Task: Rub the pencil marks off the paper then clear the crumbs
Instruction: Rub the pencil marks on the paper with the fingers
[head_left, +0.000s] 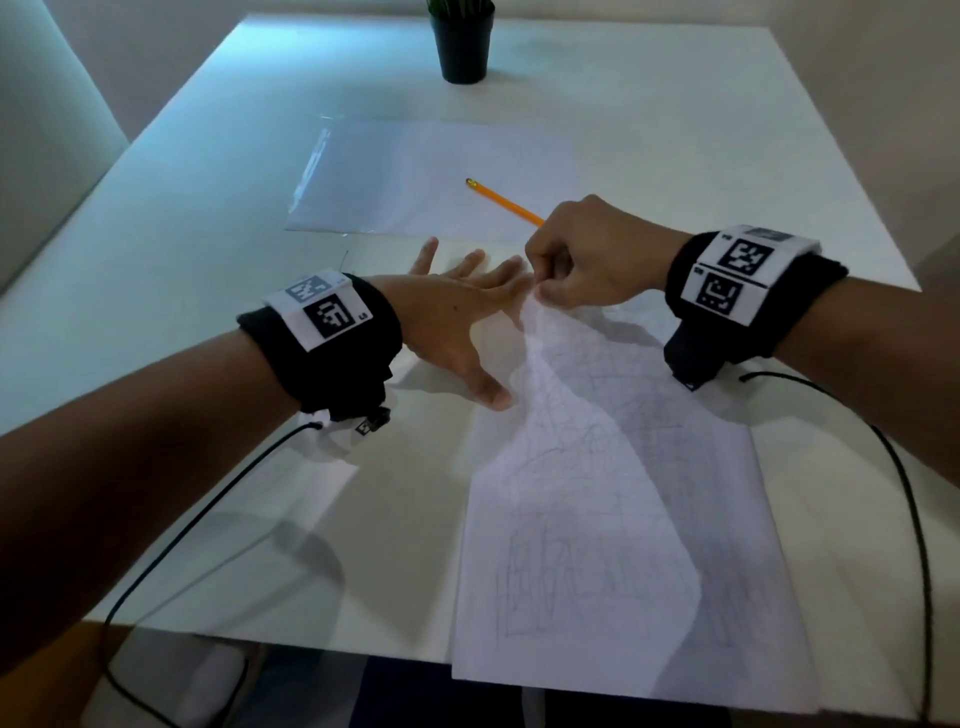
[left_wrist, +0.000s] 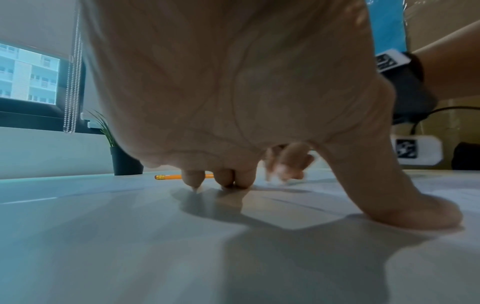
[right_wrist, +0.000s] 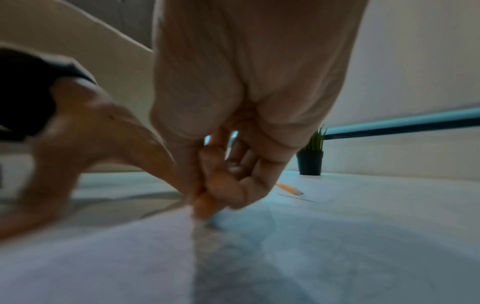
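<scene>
No readable text from my feed; wristbands (head_left: 332, 312) carry b/w square code tags only, small characters by them too tiny to make out. L hand (head_left: 452, 317) flat and spread, fingers straight, fingertips (left_wrist: 194, 181) and thumb planted on the table (head_left: 208, 208) at the far L corner of the paper (head_left: 613, 519), beside/just on its edge; can't tell which. R hand (head_left: 587, 260) curled, thumb and fingers pinched together at the paper's far corner, touching L fingertips. R wrist view blurred: fingers (right_wrist: 226, 185) bunched round sth small pressed to the sheet, maybe a pale bit at the tip; can't ID it. Paper lies at near edge of table, slightly overhanging, far end lifted and rippled, faint pencil scribble across it. Pencil (head_left: 501, 200) on a second sheet (head_left: 415, 176) farther back, near the R hand, not touched. Potted plant (head_left: 462, 44) at far edge.
</scene>
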